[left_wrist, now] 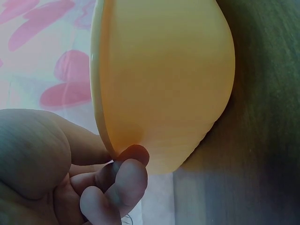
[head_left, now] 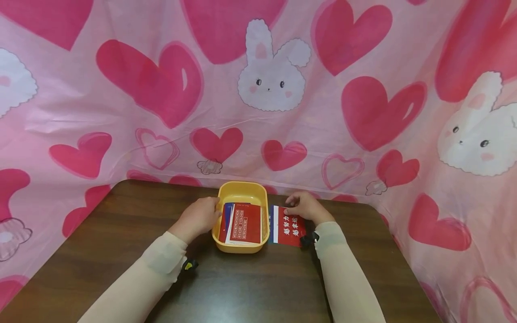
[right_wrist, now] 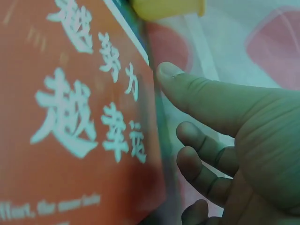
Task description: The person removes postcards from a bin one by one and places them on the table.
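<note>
Inspector: Start with left hand (head_left: 198, 217). Grasping what?

Clerk: Grasping yellow basket (head_left: 241, 248) by the rim, on its left side. Pinched between thumb and fingers, as confirmed in left wrist view.

Inspector: Position of basket?

Clerk: Standing upright on dark wood-grain surface (head_left: 238, 287), close to the far edge, between both hands.

Inspector: Contents?

Clerk: Found inside: red printed item (head_left: 252, 224) with rows of small white boxes, lying face up on top. Showing from beneath, toward the left: blue item (head_left: 227, 210) and white edges. Cannot tell the full count.

Inspector: Now right hand (head_left: 308, 207).

Clerk: Released, with thumb extended and fingers loosely bent. Held at the far edge of red booklet (head_left: 289, 229), with thumb tip right at that edge in right wrist view. Cannot tell actual contact from near contact.

Inspector: Place and markings of booklet?

Clerk: Located just right of basket, at surface level. Marked with large white Chinese characters and bordered by a white strip on the basket side. Seen past that strip: blue band (head_left: 271, 226). Cannot tell whether part of booklet or separate.

Inspector: Surroundings?

Clerk: Hung behind: pink cloth (head_left: 218, 121), printed with hearts and white rabbits.
</note>
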Action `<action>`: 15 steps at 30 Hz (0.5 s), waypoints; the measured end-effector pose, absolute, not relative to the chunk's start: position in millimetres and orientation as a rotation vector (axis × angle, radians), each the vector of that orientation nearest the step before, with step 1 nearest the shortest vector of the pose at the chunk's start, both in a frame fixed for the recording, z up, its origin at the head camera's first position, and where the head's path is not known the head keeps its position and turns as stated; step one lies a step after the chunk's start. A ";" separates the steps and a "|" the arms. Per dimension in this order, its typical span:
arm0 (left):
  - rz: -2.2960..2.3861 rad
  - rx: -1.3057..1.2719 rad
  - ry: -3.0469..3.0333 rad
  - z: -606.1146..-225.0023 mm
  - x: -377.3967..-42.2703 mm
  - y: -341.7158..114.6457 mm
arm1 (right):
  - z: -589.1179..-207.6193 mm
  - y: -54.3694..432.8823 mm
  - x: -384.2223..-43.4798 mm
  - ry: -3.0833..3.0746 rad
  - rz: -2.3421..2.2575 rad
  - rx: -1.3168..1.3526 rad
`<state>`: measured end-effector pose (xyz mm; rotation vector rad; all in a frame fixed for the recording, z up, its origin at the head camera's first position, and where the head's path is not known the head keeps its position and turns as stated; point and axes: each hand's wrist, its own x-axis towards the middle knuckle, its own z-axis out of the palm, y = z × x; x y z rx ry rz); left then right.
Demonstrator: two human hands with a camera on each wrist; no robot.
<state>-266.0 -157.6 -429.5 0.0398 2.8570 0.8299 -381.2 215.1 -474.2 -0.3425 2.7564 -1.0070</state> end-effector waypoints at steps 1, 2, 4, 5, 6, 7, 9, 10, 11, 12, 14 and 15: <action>0.825 0.040 2.859 -429.1 -266.3 -157.3 | -472.7 214.3 -380.7 2.755 -1.022 -0.346; 0.822 0.039 2.859 -428.6 -266.4 -157.0 | -471.6 213.5 -380.4 2.755 -1.033 -0.351; 0.817 0.036 2.858 -428.1 -266.5 -156.8 | -468.6 211.5 -379.0 2.764 -1.040 -0.366; 0.820 0.031 2.854 -428.0 -266.1 -156.9 | -467.0 210.3 -378.5 2.772 -1.039 -0.382; 0.826 0.026 2.850 -428.0 -265.8 -156.9 | -465.1 208.8 -377.8 2.782 -1.036 -0.395; 0.833 0.018 2.846 -428.5 -265.5 -157.0 | -461.9 206.9 -376.5 2.786 -1.045 -0.407; 0.834 0.018 2.848 -428.5 -265.0 -157.0 | -454.5 202.8 -374.0 2.797 -1.052 -0.453; 0.837 0.019 2.848 -428.5 -264.9 -157.0 | -450.5 200.6 -372.8 2.803 -1.057 -0.479; 0.841 0.019 2.847 -428.8 -264.7 -157.0 | -446.5 198.5 -371.3 2.805 -1.063 -0.502; 0.841 0.020 2.849 -429.0 -264.7 -157.1 | -442.7 196.2 -369.6 2.804 -1.073 -0.522; 0.848 0.017 2.848 -428.5 -263.5 -157.4 | -436.5 191.8 -367.1 2.801 -1.086 -0.564; 0.854 0.014 2.846 -428.5 -262.8 -157.8 | -433.8 189.6 -365.5 2.799 -1.093 -0.580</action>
